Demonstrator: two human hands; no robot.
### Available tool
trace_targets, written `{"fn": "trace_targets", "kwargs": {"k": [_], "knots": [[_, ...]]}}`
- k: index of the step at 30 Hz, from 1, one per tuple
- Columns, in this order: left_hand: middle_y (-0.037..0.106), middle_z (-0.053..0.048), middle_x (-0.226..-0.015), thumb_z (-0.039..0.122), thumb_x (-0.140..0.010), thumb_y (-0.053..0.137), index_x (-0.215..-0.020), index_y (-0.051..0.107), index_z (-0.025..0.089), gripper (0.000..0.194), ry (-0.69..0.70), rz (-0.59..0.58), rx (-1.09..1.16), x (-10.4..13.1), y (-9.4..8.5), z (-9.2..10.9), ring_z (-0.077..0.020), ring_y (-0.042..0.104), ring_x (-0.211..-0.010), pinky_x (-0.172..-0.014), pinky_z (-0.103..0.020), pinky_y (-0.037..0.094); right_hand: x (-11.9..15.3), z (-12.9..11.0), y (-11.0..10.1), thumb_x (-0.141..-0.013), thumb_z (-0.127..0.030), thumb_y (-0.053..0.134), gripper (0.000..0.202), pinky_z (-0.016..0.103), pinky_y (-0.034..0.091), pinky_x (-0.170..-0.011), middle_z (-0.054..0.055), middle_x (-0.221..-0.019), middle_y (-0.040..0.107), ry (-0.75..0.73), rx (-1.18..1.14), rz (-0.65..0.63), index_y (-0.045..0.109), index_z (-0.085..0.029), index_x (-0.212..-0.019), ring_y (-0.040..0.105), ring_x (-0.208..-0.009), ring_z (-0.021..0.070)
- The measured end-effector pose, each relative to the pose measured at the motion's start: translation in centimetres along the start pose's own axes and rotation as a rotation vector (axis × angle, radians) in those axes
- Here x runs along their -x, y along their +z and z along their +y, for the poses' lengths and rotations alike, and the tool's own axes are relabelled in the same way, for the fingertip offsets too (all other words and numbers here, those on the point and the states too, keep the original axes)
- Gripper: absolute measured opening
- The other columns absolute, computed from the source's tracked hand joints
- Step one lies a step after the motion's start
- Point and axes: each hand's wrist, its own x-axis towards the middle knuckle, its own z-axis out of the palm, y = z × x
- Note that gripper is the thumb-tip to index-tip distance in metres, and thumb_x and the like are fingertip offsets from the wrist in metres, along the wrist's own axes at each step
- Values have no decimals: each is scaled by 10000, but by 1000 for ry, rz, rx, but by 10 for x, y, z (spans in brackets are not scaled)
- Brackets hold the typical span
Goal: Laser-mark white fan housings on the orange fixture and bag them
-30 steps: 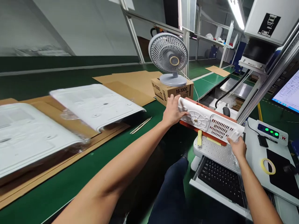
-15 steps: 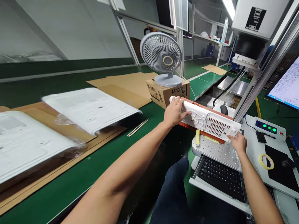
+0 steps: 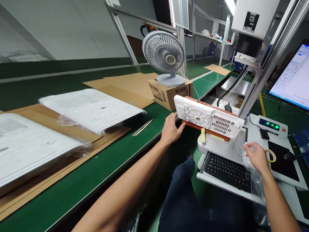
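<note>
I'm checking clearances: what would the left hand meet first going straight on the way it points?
Likely the white panel, at its left end, close to the left hand; depth is unclear, so perhaps the carton behind.

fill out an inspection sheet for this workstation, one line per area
Surface: perforated silver platform under the fixture; green bench at left.
Job's things: white vented panel sits tilted against the orange fixture.
Clutter: yellow tape roll by the black mouse pad; slim tool on the bench; two large white panels over cardboard.
Left hand: open beside the vented panel's left end; contact unclear.
Right hand: off the vented panel, fingers closed on clear plastic.
Cables: black cable curves behind the vented panel; white cord hangs by the fan.
Surroundings: gray fan on M-1000 carton; lit monitor; three green lights.
</note>
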Motion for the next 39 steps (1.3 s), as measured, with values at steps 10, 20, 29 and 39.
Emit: {"fn": "trace_targets", "kwargs": {"k": [10,20,29,39], "knots": [[683,-173,-1468,377,-979,550,-1419,663,178,496,-364,-721,-118,266,89,-42,-330,646,-1396,-1199,-456,509,158,41,-32,-896,-802,738,608,219,245,-412,69,-849,731,299,-438,-246,709,-210,-1034,473,-481,115],[555,-84,-1688,412,-1029,531,-1362,773,267,436,-241,-953,-250,334,111,-29,-489,143,-1696,-1298,-648,244,141,141,68,-927,-573,527,370,388,541,-885,96,-1049,758,252,-21,-4,660,-240,-1021,724,-976,301],[568,-66,-1681,401,-1037,513,-1324,791,265,422,-265,-949,-251,333,109,-30,-465,137,-1702,-1301,-637,229,99,169,57,-951,-303,517,232,357,486,-912,71,-1183,770,265,123,2,614,-256,-1156,727,-1045,280],[736,-75,-1474,279,-876,684,-1083,823,275,250,-431,-735,-8,311,97,-22,-395,393,-1635,-1294,-586,350,102,140,50,-847,-628,591,430,365,512,-573,95,-1001,769,347,-72,-61,640,-255,-1057,660,-629,254]]}}
